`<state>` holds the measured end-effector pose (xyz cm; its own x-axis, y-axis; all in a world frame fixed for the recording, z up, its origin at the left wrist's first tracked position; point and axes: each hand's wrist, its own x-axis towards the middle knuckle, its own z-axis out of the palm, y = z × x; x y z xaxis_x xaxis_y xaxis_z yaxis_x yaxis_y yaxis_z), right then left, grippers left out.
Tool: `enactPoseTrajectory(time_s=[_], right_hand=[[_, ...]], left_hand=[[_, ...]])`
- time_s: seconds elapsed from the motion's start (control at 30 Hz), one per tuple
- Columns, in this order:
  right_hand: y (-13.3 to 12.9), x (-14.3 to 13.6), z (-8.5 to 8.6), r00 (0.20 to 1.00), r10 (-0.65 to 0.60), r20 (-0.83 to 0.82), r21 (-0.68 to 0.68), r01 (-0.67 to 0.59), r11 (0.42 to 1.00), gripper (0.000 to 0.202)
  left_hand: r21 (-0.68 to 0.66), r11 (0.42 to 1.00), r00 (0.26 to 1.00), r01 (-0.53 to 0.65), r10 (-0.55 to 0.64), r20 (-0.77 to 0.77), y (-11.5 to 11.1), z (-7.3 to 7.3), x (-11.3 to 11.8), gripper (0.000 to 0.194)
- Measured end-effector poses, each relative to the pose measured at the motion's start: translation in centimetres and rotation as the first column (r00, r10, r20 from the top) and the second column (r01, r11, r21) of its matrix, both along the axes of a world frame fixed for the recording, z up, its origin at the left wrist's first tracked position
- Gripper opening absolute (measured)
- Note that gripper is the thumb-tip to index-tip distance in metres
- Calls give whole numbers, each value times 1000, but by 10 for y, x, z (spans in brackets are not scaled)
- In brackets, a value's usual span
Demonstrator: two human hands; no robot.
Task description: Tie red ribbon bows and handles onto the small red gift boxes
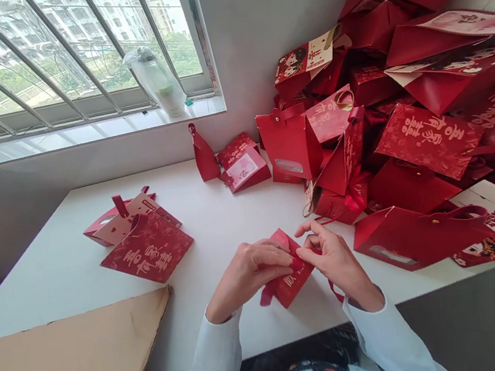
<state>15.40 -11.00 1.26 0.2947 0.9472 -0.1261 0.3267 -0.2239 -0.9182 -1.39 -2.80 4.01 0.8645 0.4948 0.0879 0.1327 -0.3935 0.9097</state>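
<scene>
A small red gift box (291, 287) with pale printed characters lies tilted on the white table in front of me. My left hand (261, 261) is closed over its left side, fingers pressed on its top. With thumb and forefinger together, my right hand (330, 257) pinches at the box's upper right edge; its other fingers are curled and lifted. What sits in that pinch looks like thin red ribbon, though the fingertips mostly cover it. A wide red ribbon end (267, 295) sticks out below my left hand, and a ribbon loop (336, 291) shows beside my right wrist.
A big heap of red gift boxes (427, 140) covers the table's right side. Several more boxes (150, 249) stand at left, two (245, 170) near the wall. A cardboard box (61, 368) is at front left. A bagged cup (166, 95) stands on the windowsill.
</scene>
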Motion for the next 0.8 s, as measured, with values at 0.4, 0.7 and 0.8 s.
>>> enactPoseTrajectory(time_s=[0.4,0.7,0.8], right_hand=[[-2,2,-3,999,23,-46,-16,-24,1000,17],[-2,-1,4,999,12,-36,-12,-13,1000,16],[-1,0,1,999,13,-39,-6,-14,1000,16]], left_hand=[[-152,966,977,-208,197,-84,-3,-14,-2,23],[-137,979,982,-150,131,-137,-9,2,-8,31],[-84,970,970,-229,219,-110,-9,-7,-5,26]])
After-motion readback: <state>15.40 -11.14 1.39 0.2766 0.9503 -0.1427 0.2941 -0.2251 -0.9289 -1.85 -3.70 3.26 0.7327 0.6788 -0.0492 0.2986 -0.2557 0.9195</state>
